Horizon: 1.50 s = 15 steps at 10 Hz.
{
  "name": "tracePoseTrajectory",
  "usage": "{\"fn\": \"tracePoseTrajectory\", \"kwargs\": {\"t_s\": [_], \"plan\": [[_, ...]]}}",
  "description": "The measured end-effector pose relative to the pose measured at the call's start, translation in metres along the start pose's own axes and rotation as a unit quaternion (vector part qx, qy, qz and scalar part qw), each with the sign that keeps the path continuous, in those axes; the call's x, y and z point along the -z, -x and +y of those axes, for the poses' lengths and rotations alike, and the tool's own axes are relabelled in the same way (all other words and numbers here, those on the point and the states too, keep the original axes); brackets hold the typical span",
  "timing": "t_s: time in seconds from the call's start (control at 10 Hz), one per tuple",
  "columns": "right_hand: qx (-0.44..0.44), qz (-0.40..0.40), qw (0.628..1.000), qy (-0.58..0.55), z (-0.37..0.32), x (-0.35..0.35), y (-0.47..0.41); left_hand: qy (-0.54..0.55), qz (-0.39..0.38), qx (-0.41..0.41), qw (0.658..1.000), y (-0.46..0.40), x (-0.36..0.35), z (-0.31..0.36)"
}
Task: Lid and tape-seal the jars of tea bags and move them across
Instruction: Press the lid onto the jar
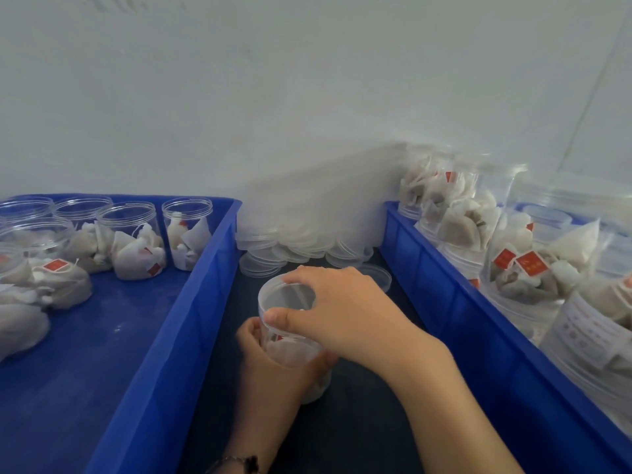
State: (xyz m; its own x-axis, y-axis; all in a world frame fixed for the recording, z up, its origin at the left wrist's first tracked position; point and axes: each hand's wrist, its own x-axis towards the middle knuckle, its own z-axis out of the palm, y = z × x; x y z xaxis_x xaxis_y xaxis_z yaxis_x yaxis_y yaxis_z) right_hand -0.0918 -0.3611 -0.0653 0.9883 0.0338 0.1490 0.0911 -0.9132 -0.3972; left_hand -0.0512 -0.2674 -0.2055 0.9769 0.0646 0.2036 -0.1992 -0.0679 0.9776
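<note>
Between the bins, left hand (270, 364) grips jar (294, 354); right hand (345, 313) seats lid (285, 295).

Single head view, looking forward-down, close over hands, facing wall.

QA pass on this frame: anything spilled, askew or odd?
Yes. In the left bin, loose tea bags lie on the floor outside the open jars. Spare lids sit in a loose heap. Both hands hold the jar upright.
</note>
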Motion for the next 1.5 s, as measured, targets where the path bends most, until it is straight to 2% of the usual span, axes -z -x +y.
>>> {"fn": "tracePoseTrajectory", "kwargs": {"t_s": [0.1, 0.2, 0.3, 0.4, 0.5, 0.6, 0.7, 0.8, 0.9, 1.0, 1.1, 1.2, 1.3, 1.4, 1.5], "plan": [[-0.029, 0.04, 0.994, 0.101, -0.017, -0.007, 0.003, -0.012, 0.011, -0.009, 1.0, 0.003, -0.001, 0.004], [-0.008, 0.04, 0.989, 0.139, -0.028, -0.004, 0.011, 0.0, 0.002, -0.006, 1.0, 0.005, -0.001, 0.018], [-0.042, 0.069, 0.996, 0.028, -0.025, 0.017, 0.022, 0.025, 0.004, 0.049, 0.998, 0.004, 0.0, 0.024], [-0.04, 0.123, 0.992, -0.014, -0.013, 0.025, 0.023, 0.024, -0.003, 0.049, 0.999, 0.003, 0.0, 0.019], [-0.016, 0.042, 0.999, -0.026, 0.002, 0.019, 0.012, 0.005, 0.0, 0.052, 0.999, 0.003, -0.001, 0.017], [0.027, -0.072, 0.996, -0.047, 0.009, 0.002, -0.001, -0.003, -0.019, 0.028, 0.999, 0.003, 0.0, 0.013], [0.028, -0.051, 0.997, -0.05, 0.009, -0.016, -0.01, -0.022, -0.002, -0.021, 1.0, 0.001, 0.0, 0.005], [0.014, 0.043, 0.999, 0.017, 0.003, -0.027, -0.013, -0.035, 0.027, -0.013, 0.999, 0.0, -0.001, 0.006], [-0.024, 0.083, 0.996, 0.037, -0.008, -0.04, -0.01, -0.034, 0.01, 0.024, 0.999, -0.005, -0.001, 0.012], [-0.032, 0.035, 0.996, 0.078, -0.01, -0.042, -0.008, -0.068, -0.022, 0.053, 0.996, -0.004, -0.001, 0.016], [-0.032, -0.014, 0.998, 0.052, 0.0, -0.024, -0.008, -0.065, -0.037, -0.019, 0.997, 0.003, 0.001, 0.01], [0.029, -0.013, 0.999, 0.026, 0.012, -0.013, -0.012, -0.052, -0.035, -0.032, 0.998, 0.006, -0.002, 0.013], [0.084, 0.005, 0.996, -0.014, 0.018, -0.019, -0.014, -0.048, -0.037, -0.009, 0.998, 0.007, -0.006, 0.018], [0.079, 0.069, 0.994, -0.036, 0.015, -0.027, -0.015, -0.015, -0.054, -0.039, 0.998, 0.009, 0.002, 0.02], [0.046, 0.119, 0.991, -0.048, 0.009, -0.034, -0.015, -0.032, -0.054, -0.043, 0.997, 0.01, 0.006, 0.02]]}}
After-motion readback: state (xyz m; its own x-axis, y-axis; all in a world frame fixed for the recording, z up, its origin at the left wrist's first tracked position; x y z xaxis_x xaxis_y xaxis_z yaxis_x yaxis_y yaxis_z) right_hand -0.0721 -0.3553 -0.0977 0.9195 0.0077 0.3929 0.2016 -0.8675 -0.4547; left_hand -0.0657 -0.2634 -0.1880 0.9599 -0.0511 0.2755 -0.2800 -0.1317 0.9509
